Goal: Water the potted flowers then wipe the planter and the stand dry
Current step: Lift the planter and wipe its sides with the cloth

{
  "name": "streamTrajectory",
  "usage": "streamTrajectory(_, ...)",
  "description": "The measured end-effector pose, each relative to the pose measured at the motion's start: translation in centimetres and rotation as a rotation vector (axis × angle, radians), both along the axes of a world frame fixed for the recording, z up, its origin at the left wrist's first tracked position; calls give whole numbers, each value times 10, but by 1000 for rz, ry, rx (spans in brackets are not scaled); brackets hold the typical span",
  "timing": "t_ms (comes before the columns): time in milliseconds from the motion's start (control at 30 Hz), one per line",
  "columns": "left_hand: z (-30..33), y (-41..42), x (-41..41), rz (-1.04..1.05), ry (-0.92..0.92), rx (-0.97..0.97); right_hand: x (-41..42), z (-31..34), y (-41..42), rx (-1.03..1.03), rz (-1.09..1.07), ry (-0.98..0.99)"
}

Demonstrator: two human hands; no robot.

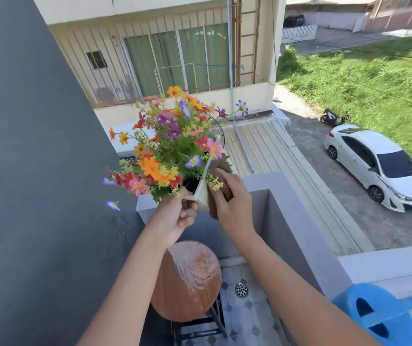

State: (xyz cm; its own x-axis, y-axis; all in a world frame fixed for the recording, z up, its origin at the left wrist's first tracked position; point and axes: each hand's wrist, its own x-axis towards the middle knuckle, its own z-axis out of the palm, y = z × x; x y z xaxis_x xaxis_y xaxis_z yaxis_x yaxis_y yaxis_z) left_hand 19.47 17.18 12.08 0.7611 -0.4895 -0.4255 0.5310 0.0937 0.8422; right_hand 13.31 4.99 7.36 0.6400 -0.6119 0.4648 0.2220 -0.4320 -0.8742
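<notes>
Flowers (pixel 167 143) fill a pale planter (pixel 201 196) held up above the round wooden stand (pixel 187 280). Left of the planter, the left hand (pixel 175 218) has its fingers curled round the planter's base. Right of the planter, the right hand (pixel 232 203) presses a brown cloth (pixel 221 168) against its side, fingers curled on the cloth.

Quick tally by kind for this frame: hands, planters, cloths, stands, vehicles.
Hands: 2, left hand and right hand
White cone-shaped planter of mixed flowers: 1
Brown cloth: 1
Round wooden-topped stand: 1
Vehicles: 2, white car and parked scooter
Total: 7
</notes>
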Motion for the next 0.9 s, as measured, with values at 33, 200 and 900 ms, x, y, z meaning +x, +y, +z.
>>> streamTrajectory(33,1,2,0,-35,-21,21,6,8,-8,45,-23,1)
streamTrajectory(200,7,19,8,-136,-127,175,16,35,-53,107,-145,23)
streamTrajectory(900,26,30,24,-192,-356,490,6,41,-96,588,398,614)
